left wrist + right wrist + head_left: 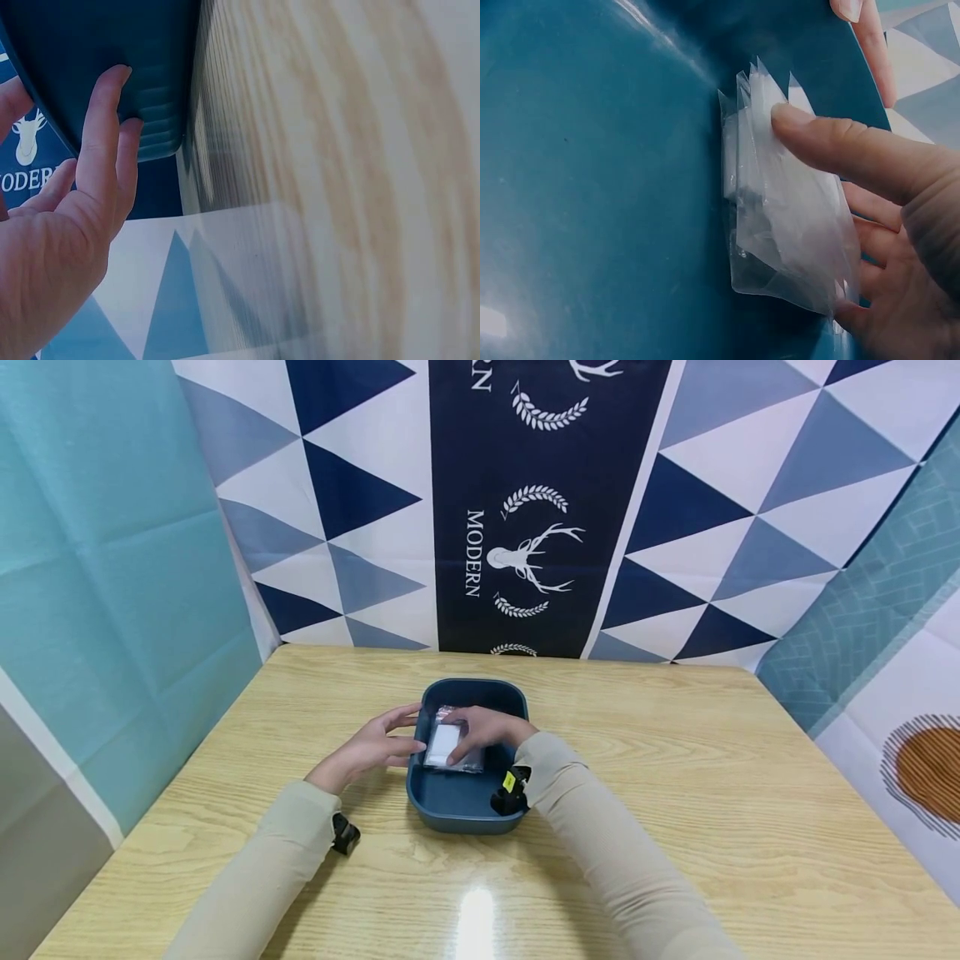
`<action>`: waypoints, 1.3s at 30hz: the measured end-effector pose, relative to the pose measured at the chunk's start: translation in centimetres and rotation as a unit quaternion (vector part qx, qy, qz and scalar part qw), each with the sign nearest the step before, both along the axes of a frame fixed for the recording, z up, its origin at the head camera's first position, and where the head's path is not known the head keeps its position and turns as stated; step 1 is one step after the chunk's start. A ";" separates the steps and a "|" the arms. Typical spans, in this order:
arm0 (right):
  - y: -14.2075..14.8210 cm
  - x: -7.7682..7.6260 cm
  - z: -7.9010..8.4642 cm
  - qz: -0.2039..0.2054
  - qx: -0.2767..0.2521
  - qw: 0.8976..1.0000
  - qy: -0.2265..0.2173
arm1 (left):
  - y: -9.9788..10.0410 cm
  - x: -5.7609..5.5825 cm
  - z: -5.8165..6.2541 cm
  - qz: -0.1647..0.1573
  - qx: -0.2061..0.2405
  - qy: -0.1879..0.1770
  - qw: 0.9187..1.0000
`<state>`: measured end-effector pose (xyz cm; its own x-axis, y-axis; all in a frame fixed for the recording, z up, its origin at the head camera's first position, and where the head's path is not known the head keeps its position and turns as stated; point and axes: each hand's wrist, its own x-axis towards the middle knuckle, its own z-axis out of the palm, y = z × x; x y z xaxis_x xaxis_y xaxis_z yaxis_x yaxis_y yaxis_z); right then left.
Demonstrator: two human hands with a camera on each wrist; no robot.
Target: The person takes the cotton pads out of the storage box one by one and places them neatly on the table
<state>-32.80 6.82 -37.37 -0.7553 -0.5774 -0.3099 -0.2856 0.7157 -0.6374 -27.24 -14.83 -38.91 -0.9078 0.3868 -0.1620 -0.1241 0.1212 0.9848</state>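
Nearest, two pale sleeves (247, 877) reached in from the bottom edge over the wood-grained surface (750, 827), where a bright glare (476, 918) showed between them. A small black device (345, 835) sat at the left cuff, and another black device (510, 792) with a yellow label sat at the right one, over the near right corner of the bin.

Beyond the cuffs stood the dark blue bin (465, 823), upright, with rounded corners. The left hand (375, 745) was at its left side, fingers spread wide and mostly straight; the left wrist view showed some of them against the outer wall, and the right wrist view caught one fingertip over the rim.

The right hand (491, 727) reached down inside the bin and held several clear plastic packets (444, 745) with white contents, the thumb on one side and the other fingers on the opposite side, narrowed to the bundle. The packets were bunched together by the bin's left wall; their overlap hid the exact count.

Past the surface's far edge hung a cloth patterned in blue, grey and white triangles (360, 510), with a dark central band (457, 635) bearing a white deer head and the word MODERN.
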 end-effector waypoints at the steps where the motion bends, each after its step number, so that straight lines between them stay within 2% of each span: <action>1: 0.0 0.0 0.0 0.000 0.000 1.000 0.001 | 0.0 0.0 0.0 0.002 -0.001 -0.001 1.000; 7: 0.1 -0.1 0.1 0.004 -0.013 1.000 0.010 | 0.1 0.0 0.0 0.013 -0.003 -0.007 1.000; 17: 0.1 0.0 0.6 -0.008 -0.038 0.999 0.017 | 0.1 0.0 -0.1 0.004 0.011 -0.004 1.000; 25: 0.2 0.1 1.9 -0.002 -0.037 0.999 0.026 | 0.1 0.0 0.0 0.011 0.008 -0.007 1.000; 32: 0.4 0.4 3.0 0.005 -0.020 0.998 0.051 | 0.2 -0.1 -0.1 0.015 0.002 -0.007 1.000; 39: 1.4 0.6 3.7 0.016 -0.032 0.995 0.090 | 0.2 -0.1 -0.3 0.013 0.009 -0.005 1.000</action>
